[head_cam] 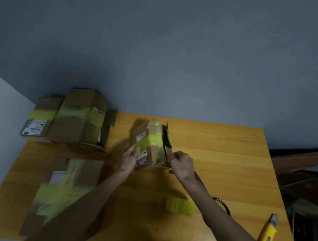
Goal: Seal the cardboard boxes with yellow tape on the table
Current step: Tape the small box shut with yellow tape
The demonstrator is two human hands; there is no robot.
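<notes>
The small box (153, 143) stood at the middle of the worktop (217, 150). The left hand (129, 160) pressed straight fingers (135, 150) on its yellow tape (151, 142). The right hand (181, 165) pinched its near right edge. Smoothing firmly outward would likely avoid wrinkles.

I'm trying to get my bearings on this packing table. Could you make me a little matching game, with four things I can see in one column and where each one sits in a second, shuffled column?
Things
1. small box
2. yellow cutter
3. loose tape strip
4. stacked boxes

Places
A. far left, against the wall
B. by the near right edge of the table
C. between the left hand and right hand
D. lying flat, near side of the table, middle

Pairs: 1-C, 2-B, 3-D, 4-A
</notes>
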